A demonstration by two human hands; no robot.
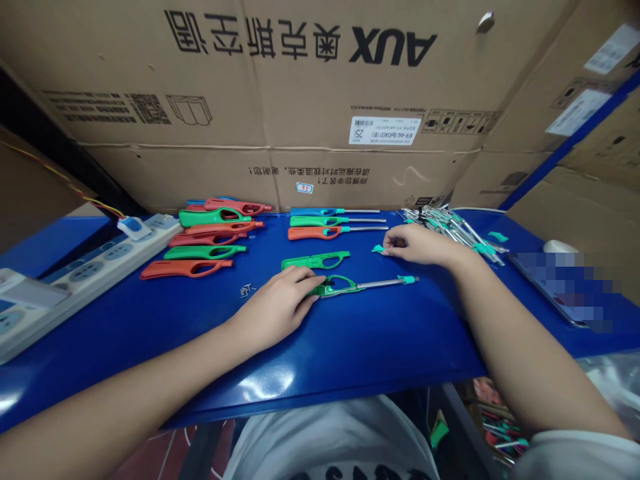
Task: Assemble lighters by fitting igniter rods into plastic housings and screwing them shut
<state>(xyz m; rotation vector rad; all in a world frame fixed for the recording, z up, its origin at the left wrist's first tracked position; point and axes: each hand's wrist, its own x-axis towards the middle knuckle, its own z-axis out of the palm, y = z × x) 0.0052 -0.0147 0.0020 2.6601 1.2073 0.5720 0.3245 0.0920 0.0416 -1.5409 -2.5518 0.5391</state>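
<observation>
My left hand [280, 307] is closed over the handle end of an opened green lighter body [340, 288] lying on the blue table. From that body a metal lighter tube [383, 283] points right, with a teal piece near its tip. Just behind lies a separate green handle shell [320, 259]. My right hand [413, 243] pinches a small teal trigger piece [378, 249] a little above or on the table. Three lighters with tubes, blue [317, 221], green [320, 221] and orange [313, 233], lie in a row beyond my hands.
Stacked red, orange and green handle shells [210, 235] lie at left beside a power strip [100, 270]. Several small screws [247, 291] lie near my left wrist. Metal tubes [460, 230] are heaped at back right, near a phone-like slab [547, 290]. A cardboard wall [300, 147] stands behind.
</observation>
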